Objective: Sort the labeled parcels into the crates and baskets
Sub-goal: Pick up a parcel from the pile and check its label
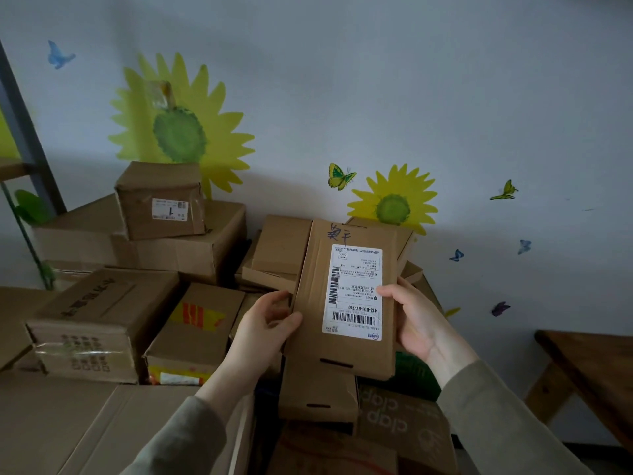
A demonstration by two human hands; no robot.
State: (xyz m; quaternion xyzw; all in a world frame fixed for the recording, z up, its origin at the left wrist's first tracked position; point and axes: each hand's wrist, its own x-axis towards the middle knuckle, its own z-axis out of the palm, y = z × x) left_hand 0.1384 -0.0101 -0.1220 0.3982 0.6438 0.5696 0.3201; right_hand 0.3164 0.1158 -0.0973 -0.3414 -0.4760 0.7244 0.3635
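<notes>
Your left hand [268, 324] and right hand [415, 320] each clasp one long edge of the flat brown cardboard parcel [346, 351]; its long axis runs upward between them.

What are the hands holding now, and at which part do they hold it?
A flat cardboard parcel, held upright. The left hand grips its left edge, the right hand its right edge, thumb on the white label.

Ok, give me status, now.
Left hand and right hand grip the flat parcel, label facing camera. Cardboard boxes piled close behind.
</notes>
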